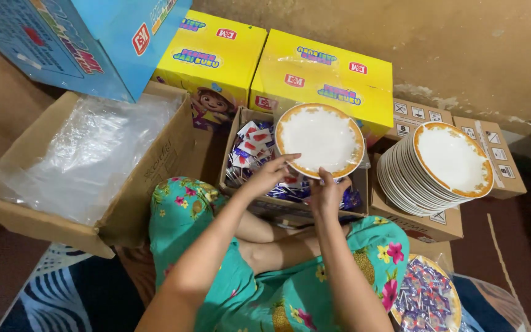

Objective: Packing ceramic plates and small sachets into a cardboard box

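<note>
Biggest thing near you: the brown carton (81, 184) on your left, lined w/ clear plastic sheeting (87, 147), top open. Above it a blue box (75, 43) tilts across the upper-left corner. Next to that, two yellow boxes (265, 61) stand side by side against the wall, cartoon print on the left one.

Right of centre, a tilted stack of plates (431, 175), white w/ orange rims, leans on closed brown cartons (425, 221) behind and under it.

Straight ahead of your knees sits a small open carton (290, 206) full of small wrapped packets (250, 147), red, white and blue.

You hold a single plate (319, 139), white w/ orange rim, above that small carton, face tilted toward you. Your left hand (270, 174) grips its lower-left rim, fingers curled round the edge. Your right hand (327, 193) is at the plate's bottom edge, fingers up against the rim; whether it's clamping or just touching, can't tell.

Bottom right, by your right knee, another orange-rimmed plate (428, 301) lies loaded w/ purple wrapped packets (425, 295), under clear wrap.

Your lap is covered by teal floral cloth (278, 289); a dark patterned mat (75, 295) shows at lower left.
</note>
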